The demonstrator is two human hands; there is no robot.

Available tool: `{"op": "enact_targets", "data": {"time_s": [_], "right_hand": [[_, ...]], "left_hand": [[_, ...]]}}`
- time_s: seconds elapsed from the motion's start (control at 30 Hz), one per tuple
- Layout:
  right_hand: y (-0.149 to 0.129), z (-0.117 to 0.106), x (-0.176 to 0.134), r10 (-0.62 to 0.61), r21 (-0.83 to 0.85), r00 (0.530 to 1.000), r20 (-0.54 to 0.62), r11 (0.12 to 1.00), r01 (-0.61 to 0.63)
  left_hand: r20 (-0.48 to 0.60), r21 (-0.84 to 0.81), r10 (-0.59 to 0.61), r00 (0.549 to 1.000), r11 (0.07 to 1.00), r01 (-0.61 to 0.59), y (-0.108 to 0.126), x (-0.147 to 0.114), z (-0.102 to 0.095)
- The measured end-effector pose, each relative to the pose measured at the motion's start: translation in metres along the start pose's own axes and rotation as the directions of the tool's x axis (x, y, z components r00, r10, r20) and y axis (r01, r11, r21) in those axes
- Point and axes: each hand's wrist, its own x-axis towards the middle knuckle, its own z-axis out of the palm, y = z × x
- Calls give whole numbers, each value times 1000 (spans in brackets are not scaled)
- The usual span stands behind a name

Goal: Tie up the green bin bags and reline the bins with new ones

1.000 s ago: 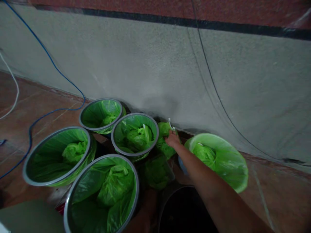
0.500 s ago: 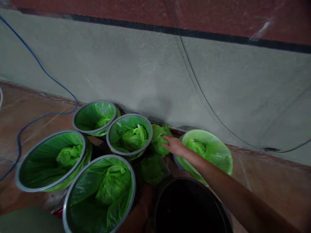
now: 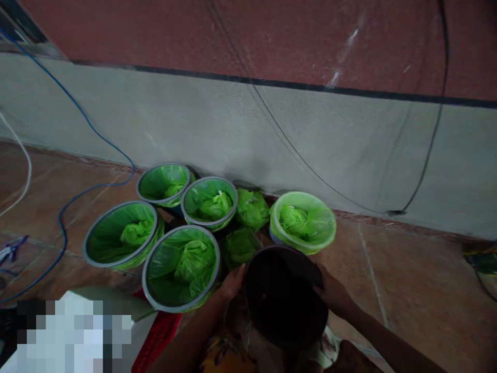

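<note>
Both my hands hold a dark bin (image 3: 286,298), its open mouth facing up toward me and its inside almost black. My left hand (image 3: 232,282) grips its left side near the rim. On the opposite side, the fingers of my right hand (image 3: 333,290) lap over the edge. Just beyond the bin sits a tied green plastic bag (image 3: 252,210), close to the wall. A container with green plastic (image 3: 239,247) in it stands between that bag and my left hand. A light green lined bin (image 3: 328,228) is behind and right of the dark bin.
Several grey-rimmed bins with green liners, including a near one (image 3: 146,280), cluster to the left. A blue cable (image 3: 97,135) runs across wall and tiled floor (image 3: 419,269). A dark cable (image 3: 287,141) hangs along the wall. Red cloth (image 3: 163,331) lies lower left.
My right hand has left the tied green bag and now grips the dark bin's right side. My left hand shows clearly on its left side. The view has shifted and takes in more floor.
</note>
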Motion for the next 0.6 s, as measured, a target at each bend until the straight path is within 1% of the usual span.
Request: {"op": "enact_targets", "data": {"time_s": [0.07,0.1,0.13,0.17,0.23,0.3,0.33,0.37,0.4,0.43,0.47,0.5,0.53,0.57,0.6], "right_hand": [[15,9,-8,16,35,1000,5,999,-16],[24,10,-11,25,41,1000,1,999,-25],[32,10,-14,32,40,999,-1,999,-32],[40,8,-17,34,33,999,-1,999,-34],[47,-1,-22,40,-25,999,-1,999,-40],[38,-15,-24,28,-154,998,-48,987,-35],[25,-22,-23,9,-236,995,-99,971,-32],[6,-29,-19,-40,-317,986,-162,948,-14],[-18,-34,-12,-129,-359,974,-186,932,55],[-46,-37,-3,-218,-355,957,-191,924,140],[-76,-36,10,-313,-311,939,-140,915,259],[-107,-32,27,-398,-247,916,-47,893,376],[-137,-24,45,-454,-195,889,56,869,456],[-164,-13,66,-472,-175,873,127,855,488],[-187,1,88,-476,-183,863,168,845,502]], "left_hand": [[91,-96,40,995,995,-32,-1,-7,8],[130,-118,60,990,992,-45,-3,-9,12],[145,-111,69,987,992,-53,-4,-8,16],[137,-76,67,988,995,-57,-6,-6,19],[74,36,37,997,999,-40,-11,3,22],[-33,135,-19,999,991,23,-16,14,18],[-88,160,-47,995,985,61,-19,19,16],[-139,173,-69,988,981,93,-22,24,13],[-189,186,-82,979,975,118,-24,28,10],[-232,191,-91,969,972,137,-26,31,8],[-266,196,-88,960,970,143,-28,33,8],[-298,208,-71,952,968,137,-29,35,9],[-328,233,-41,944,965,123,-29,38,11],[-360,271,-2,933,957,107,-28,41,14],[-390,317,43,920,944,90,-27,44,18]]}}
